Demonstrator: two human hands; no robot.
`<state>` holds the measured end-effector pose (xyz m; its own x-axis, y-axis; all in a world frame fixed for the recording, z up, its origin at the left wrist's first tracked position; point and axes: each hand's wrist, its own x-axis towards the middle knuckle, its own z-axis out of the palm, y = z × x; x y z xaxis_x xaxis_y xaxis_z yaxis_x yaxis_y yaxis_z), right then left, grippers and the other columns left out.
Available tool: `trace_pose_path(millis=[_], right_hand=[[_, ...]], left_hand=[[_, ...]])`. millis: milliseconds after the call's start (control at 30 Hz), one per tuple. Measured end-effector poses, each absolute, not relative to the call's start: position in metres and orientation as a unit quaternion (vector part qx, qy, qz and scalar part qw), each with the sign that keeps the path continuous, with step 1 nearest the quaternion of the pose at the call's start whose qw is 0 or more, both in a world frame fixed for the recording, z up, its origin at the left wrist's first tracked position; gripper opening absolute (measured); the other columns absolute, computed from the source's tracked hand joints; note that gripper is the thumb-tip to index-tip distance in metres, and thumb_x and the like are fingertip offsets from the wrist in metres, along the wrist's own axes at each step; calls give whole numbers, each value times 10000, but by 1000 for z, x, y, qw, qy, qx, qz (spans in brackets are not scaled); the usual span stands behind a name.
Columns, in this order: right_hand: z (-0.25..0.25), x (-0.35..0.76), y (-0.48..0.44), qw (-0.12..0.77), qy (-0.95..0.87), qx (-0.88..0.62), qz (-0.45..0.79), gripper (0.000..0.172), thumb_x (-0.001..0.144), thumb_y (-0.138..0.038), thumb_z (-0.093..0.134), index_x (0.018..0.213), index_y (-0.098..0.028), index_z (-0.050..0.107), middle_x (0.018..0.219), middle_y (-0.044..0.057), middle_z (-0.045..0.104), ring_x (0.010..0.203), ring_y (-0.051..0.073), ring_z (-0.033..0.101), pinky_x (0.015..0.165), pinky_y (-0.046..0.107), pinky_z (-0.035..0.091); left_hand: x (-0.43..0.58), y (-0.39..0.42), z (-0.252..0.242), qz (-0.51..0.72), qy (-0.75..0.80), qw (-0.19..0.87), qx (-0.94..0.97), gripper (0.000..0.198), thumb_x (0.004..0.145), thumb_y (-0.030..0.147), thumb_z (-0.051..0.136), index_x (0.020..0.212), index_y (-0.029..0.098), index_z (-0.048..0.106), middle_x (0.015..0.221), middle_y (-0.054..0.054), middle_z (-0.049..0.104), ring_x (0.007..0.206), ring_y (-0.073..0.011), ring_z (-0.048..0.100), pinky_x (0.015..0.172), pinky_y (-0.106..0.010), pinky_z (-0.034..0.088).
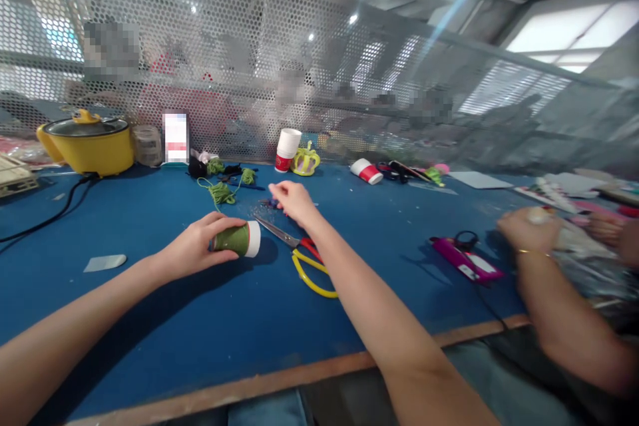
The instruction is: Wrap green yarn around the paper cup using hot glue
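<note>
My left hand (197, 249) is wrapped round a paper cup (238, 239) that lies on its side on the blue table (150, 319); green yarn covers most of the cup and its white rim points right. My right hand (294, 202) reaches forward past the cup, fingers pinched together over a small dark item I cannot make out. Scissors (304, 256) with red and yellow handles lie under my right forearm. Loose green yarn (222, 193) lies farther back.
A yellow electric pot (87, 143) with a black cord stands back left. Paper cups (287, 150), a yellow-green crown shape (305, 161) and a tipped cup (367, 171) line the mesh screen. Another person's hand (529, 229) works at the right near a magenta tool (466, 259).
</note>
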<state>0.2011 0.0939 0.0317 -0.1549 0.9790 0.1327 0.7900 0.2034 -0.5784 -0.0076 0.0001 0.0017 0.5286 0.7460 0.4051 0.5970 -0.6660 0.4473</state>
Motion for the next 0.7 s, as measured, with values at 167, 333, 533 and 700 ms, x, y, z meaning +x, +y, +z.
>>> trace_pose_path(millis=[167, 333, 533, 700], right_hand=[[28, 241, 109, 176, -700, -677, 142, 149, 601, -134, 656, 514, -146, 536, 615, 96, 610, 726, 221, 596, 581, 257, 408], [11, 240, 111, 175, -676, -700, 151, 154, 540, -86, 682, 588, -148, 549, 675, 115, 629, 777, 257, 606, 601, 278, 444], [33, 236, 85, 248, -671, -662, 223, 256, 691, -128, 579, 935, -149, 503, 691, 19, 617, 526, 98, 566, 502, 207, 458], [54, 233, 45, 287, -672, -554, 399, 113, 723, -233, 579, 739, -134, 527, 543, -11, 542, 407, 65, 491, 402, 182, 399]], left_hand=[[-13, 6, -2, 278, 417, 141, 854, 431, 772, 340, 572, 1166, 198, 471, 1032, -89, 521, 914, -227, 549, 786, -360, 457], [-15, 7, -2, 271, 427, 162, 848, 441, 754, 351, 591, 1157, 218, 472, 1053, -76, 518, 931, -221, 536, 782, -342, 454], [-18, 9, 1, 279, 419, 159, 849, 430, 737, 334, 614, 1133, 224, 485, 1058, -76, 524, 954, -221, 537, 814, -349, 450], [-20, 12, 0, 286, 415, 140, 852, 426, 729, 303, 627, 1118, 198, 488, 1074, -92, 517, 980, -229, 536, 843, -369, 443]])
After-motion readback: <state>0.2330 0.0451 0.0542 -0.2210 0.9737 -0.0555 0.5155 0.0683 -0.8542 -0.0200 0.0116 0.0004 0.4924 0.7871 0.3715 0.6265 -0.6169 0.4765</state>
